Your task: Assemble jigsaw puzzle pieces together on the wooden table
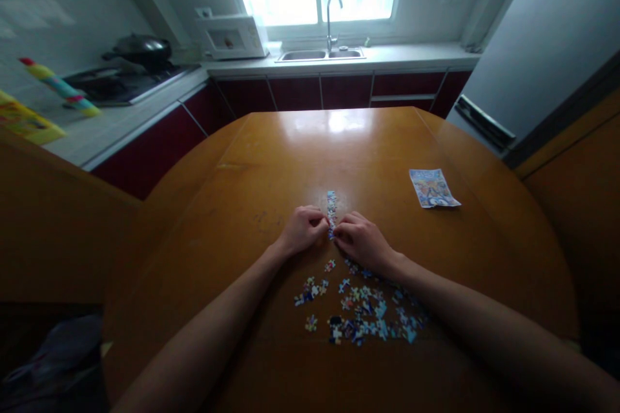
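A short strip of joined puzzle pieces (pixel 331 205) lies on the round wooden table (pixel 271 161). My left hand (pixel 303 228) and my right hand (pixel 361 240) meet at the strip's near end, fingers curled and pinching its lowest pieces. Several loose puzzle pieces (pixel 361 310) are scattered on the table just below my wrists, between my forearms.
A printed picture card (pixel 433 188) lies on the table to the right. Behind the table runs a counter with a sink and tap (pixel 329 45), a microwave (pixel 231 37), and a stove with a wok (pixel 140 51). A fridge (pixel 542 51) stands at right.
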The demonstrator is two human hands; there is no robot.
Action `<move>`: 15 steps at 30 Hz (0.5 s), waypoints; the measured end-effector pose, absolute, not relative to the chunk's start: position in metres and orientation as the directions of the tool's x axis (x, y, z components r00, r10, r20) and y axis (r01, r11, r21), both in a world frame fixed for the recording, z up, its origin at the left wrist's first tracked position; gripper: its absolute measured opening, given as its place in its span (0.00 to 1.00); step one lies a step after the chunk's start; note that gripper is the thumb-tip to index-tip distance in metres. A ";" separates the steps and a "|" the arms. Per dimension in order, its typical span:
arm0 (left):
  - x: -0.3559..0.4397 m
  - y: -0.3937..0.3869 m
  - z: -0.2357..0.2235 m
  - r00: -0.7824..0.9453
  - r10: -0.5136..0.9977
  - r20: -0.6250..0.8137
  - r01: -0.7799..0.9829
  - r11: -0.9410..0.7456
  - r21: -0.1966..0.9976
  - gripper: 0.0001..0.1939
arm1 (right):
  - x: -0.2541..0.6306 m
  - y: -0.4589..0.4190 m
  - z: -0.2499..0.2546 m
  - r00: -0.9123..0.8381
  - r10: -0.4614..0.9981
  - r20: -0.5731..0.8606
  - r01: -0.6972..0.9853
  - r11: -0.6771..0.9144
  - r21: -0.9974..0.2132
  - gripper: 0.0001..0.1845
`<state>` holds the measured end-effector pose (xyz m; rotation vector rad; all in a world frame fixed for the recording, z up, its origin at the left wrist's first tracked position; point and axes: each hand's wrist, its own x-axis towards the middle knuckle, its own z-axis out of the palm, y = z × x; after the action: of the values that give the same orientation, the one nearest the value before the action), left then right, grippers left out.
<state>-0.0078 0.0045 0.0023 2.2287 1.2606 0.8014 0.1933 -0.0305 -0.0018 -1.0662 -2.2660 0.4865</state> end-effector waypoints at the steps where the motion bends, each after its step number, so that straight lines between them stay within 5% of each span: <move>1: -0.008 0.005 0.002 0.419 0.870 0.259 0.607 -0.481 0.633 0.13 | 0.193 -0.031 -0.001 -0.510 0.790 0.342 0.581 0.609 -0.541 0.04; 15: -0.007 0.005 0.002 0.398 0.876 0.275 0.587 -0.473 0.657 0.13 | 0.190 -0.032 0.001 -0.510 0.803 0.308 0.640 0.594 -0.487 0.02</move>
<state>-0.0071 0.0049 0.0021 2.1990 1.2505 0.8377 0.1900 -0.0318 0.0007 -1.1447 -2.3172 0.4277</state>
